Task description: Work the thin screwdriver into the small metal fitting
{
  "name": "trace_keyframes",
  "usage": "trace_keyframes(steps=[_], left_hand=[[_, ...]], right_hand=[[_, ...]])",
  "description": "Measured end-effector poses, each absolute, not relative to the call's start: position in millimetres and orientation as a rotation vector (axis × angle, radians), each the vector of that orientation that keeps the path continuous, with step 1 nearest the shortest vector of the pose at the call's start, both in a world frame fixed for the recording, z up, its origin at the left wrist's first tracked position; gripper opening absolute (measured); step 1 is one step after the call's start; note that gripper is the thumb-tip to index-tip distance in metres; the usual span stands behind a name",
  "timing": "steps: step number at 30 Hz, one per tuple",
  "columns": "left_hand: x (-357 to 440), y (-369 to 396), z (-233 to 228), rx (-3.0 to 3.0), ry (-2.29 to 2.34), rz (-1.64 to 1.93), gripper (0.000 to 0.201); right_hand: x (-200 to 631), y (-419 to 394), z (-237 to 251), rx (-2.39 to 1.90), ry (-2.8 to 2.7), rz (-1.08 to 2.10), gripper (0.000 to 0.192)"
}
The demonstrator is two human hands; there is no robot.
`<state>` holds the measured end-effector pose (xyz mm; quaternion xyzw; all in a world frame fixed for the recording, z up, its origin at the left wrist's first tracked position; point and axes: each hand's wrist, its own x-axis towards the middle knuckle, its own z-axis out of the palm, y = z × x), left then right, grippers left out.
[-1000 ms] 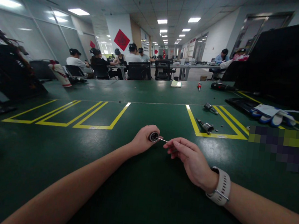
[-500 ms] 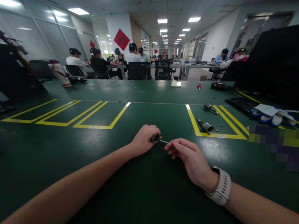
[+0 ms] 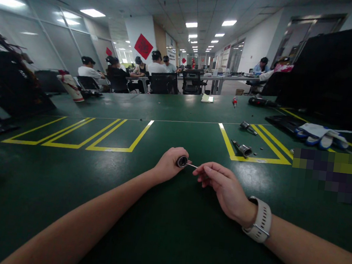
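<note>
left hand fist-wrapped on small metal cylinder | right hand pinches thin pin entering cylinder's open end | cylinder likely rigid, slick; pin bendable, hold near tip | above desk

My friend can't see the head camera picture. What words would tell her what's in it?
Two bare hands meet over a green table: the left hand grips a small round metal part, and the right hand pinches a thin metal pin pointed into it. More metal parts lie inside a yellow-taped box beyond.
</note>
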<state>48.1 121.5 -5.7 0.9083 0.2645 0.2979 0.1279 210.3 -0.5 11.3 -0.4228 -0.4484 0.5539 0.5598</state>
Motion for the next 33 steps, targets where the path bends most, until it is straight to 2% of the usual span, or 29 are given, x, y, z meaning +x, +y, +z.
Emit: trace_keyframes(steps=[11, 19, 33], left_hand=[[47.6, 123.1, -8.0, 2.741, 0.797, 0.839, 0.014], [46.2, 123.6, -7.6, 2.721, 0.841, 0.808, 0.012], [46.0, 125.8, -8.9, 2.65, 0.888, 0.822, 0.012]], right_hand=[[211.6, 2.1, 6.4, -0.958, -0.982, 1.299, 0.019], [211.2, 3.3, 3.2, -0.95, -0.959, 1.183, 0.021], [213.4, 4.7, 0.3, -1.241, -1.141, 1.028, 0.025]])
